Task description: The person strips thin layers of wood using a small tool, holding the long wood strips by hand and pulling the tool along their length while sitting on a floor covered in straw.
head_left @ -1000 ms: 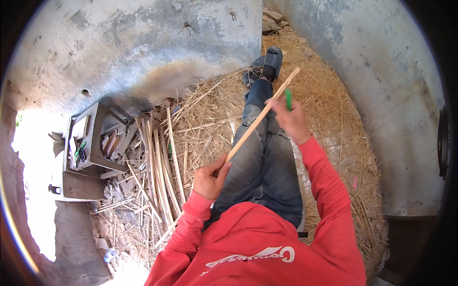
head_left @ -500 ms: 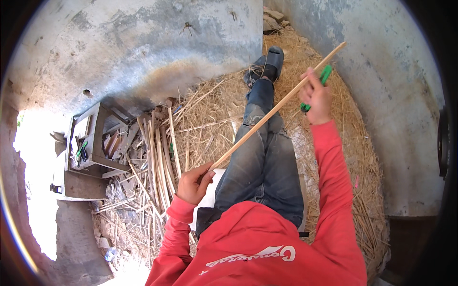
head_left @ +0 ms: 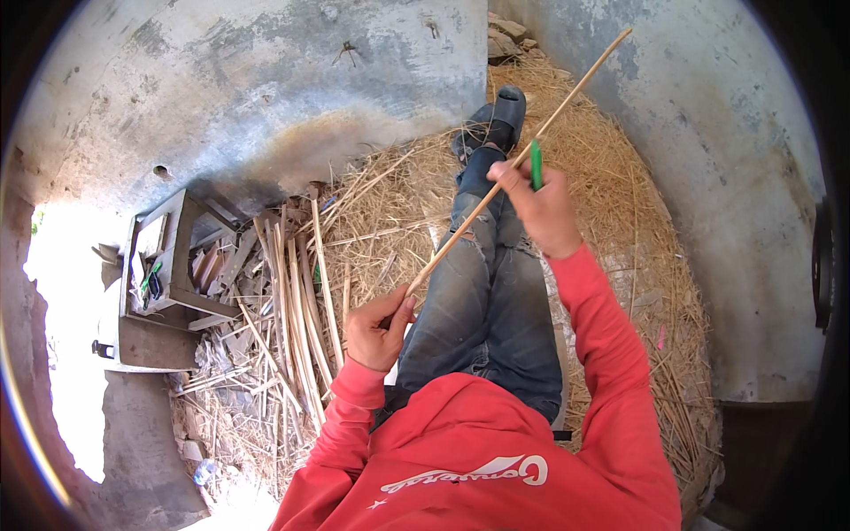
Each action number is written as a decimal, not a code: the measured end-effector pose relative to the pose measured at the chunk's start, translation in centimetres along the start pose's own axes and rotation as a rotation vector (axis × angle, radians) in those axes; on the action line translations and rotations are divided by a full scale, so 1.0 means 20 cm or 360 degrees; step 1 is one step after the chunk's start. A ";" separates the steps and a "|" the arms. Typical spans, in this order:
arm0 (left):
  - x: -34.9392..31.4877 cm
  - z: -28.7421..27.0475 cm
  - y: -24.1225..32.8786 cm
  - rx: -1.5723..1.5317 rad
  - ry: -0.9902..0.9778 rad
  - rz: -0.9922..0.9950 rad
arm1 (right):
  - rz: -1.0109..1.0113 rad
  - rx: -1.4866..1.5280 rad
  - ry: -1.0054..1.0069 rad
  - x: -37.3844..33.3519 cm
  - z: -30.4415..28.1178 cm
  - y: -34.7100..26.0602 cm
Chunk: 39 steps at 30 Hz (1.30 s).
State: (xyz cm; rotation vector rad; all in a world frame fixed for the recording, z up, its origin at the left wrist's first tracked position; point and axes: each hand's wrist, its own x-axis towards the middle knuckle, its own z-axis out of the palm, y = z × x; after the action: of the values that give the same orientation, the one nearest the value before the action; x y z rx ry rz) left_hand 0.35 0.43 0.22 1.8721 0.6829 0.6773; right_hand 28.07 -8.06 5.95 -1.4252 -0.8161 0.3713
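Note:
A long, thin wooden stick point(head_left: 475, 215) slants across my legs, from low left to far right. Its near end sits in my left hand point(head_left: 376, 332), whose fingers are closed round it. Farther up, my right hand point(head_left: 537, 202) is closed on a slim green tool point(head_left: 537, 165) that looks like a utility knife. Its blade, if any, is hidden. The thumb and fingers of that hand also meet the stick. Beyond the right hand the stick's far end rises free toward the wall.
To the left a bundle of split sticks point(head_left: 297, 301) lies beside a small wooden stool frame point(head_left: 181, 252) holding green and black tools. Shavings point(head_left: 611, 203) cover the floor around my outstretched legs point(head_left: 482, 283). Grey walls point(head_left: 381, 80) stand close ahead and at right.
My right hand has moved left and nearer along the stick with the green tool. My left hand has shifted slightly right, and the stick's far end points more steeply away.

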 end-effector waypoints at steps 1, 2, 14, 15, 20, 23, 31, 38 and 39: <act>0.01 0.01 0.01 -0.0056 0.0010 -0.0013 | -0.0037 0.0019 -0.0037 -0.02 0.04 0.02; 0.02 0.03 0.02 -0.0051 0.0047 -0.0002 | -0.0047 0.0011 -0.0087 -0.04 0.07 0.03; 0.05 0.14 0.11 -0.0272 0.0221 -0.0201 | 0.0106 -0.0226 -0.0614 -0.23 0.24 0.04; 0.06 0.13 0.10 -0.0254 0.0228 -0.0221 | 0.0069 -0.0242 -0.0630 -0.24 0.23 0.04; 0.08 0.14 0.07 -0.0272 0.0352 -0.0212 | -0.0133 -0.0811 -0.0453 -0.31 0.22 0.01; 0.08 0.14 0.04 -0.0268 0.0376 -0.0164 | -0.0182 -0.1103 -0.0448 -0.37 0.24 0.01; 0.10 0.16 -0.04 -0.0204 0.0374 -0.0114 | -0.0421 -0.1386 -0.0427 -0.33 0.26 0.16; 0.05 0.09 -0.03 0.0123 0.0223 -0.0214 | 0.0149 -0.1034 0.0081 0.01 0.06 0.22; -0.01 0.07 -0.03 0.0247 0.0159 -0.0233 | 0.0248 -0.0964 0.0163 0.10 -0.07 0.26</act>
State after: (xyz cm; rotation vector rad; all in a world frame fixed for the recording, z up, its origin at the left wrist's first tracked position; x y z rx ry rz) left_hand 1.07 -0.33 -0.82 1.9163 0.9513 0.6415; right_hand 31.63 -7.04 1.56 -2.0623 -0.7675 0.1680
